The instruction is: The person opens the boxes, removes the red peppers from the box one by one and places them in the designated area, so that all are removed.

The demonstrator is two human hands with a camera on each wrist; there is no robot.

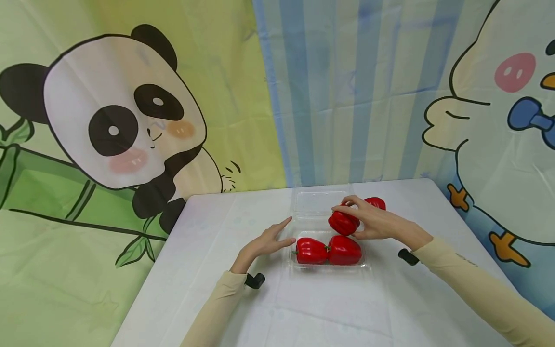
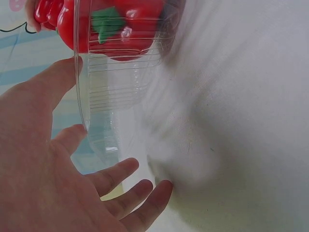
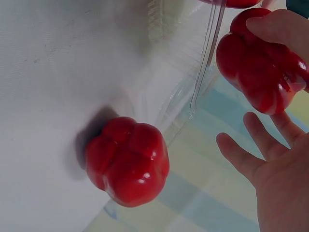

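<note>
My right hand grips a red bell pepper between thumb and fingers, above the back right part of a clear plastic container. Two more red bell peppers lie side by side along the container's front, a left one and a right one. At the container's left rim is my left hand; in the left wrist view its fingers are spread, with thumb and index at the rim. Another red bell pepper sits on the table, partly behind my right hand in the head view.
Behind the container's base stands its clear lid, folded open towards the back. A white cloth covers the table. Printed curtains with a panda and a white bird hang close behind and beside the table.
</note>
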